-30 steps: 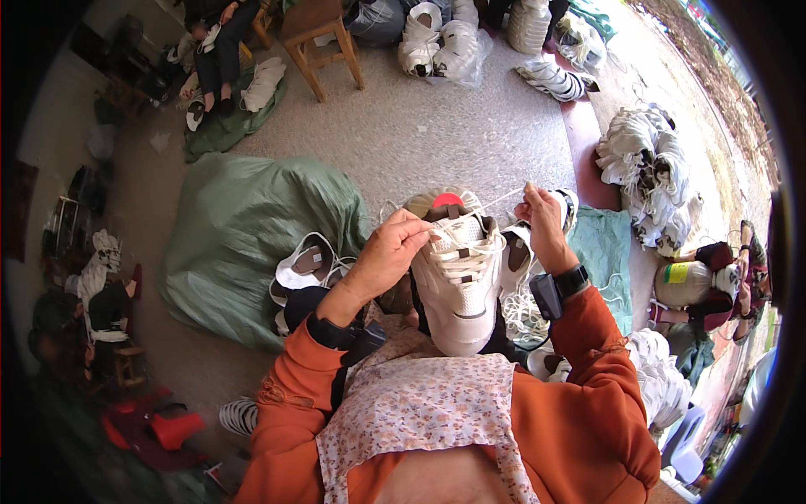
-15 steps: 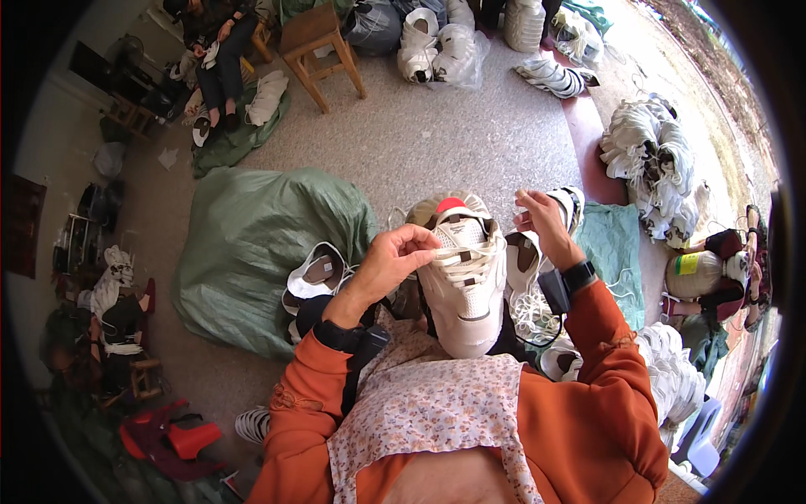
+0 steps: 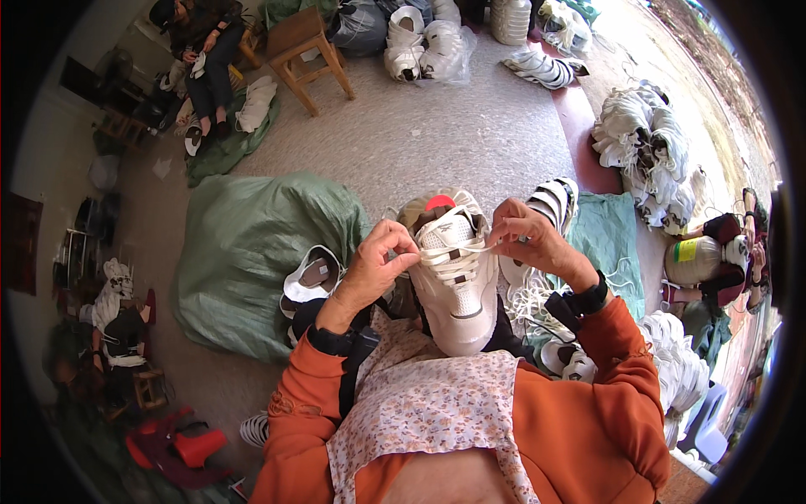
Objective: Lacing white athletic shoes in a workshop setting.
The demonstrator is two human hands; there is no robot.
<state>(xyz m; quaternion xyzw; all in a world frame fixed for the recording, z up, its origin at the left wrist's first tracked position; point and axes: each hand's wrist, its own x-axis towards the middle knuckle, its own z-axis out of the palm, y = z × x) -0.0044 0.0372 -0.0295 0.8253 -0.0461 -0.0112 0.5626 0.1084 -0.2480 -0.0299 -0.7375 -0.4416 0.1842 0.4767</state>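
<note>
A cream-white sneaker stands in front of my lap, toe toward me, with a red patch inside its collar. Its shoelace crosses the tongue in several rows. At the shoe's left side my left hand pinches the lace between thumb and fingers. My right hand is closed on the lace at the right side of the upper eyelets. Beyond my left wrist sits another white shoe against a green sack. A loose bunch of white laces lies below my right hand.
Stacked white shoes rest by a green sheet on the right. Farther back are a wooden stool, bagged shoes and a shoe pile. Other people sit working at the far left and right.
My right hand has come down and inward from beyond the shoe to its laces. My left hand has shifted slightly left, still pinching at the lace.
</note>
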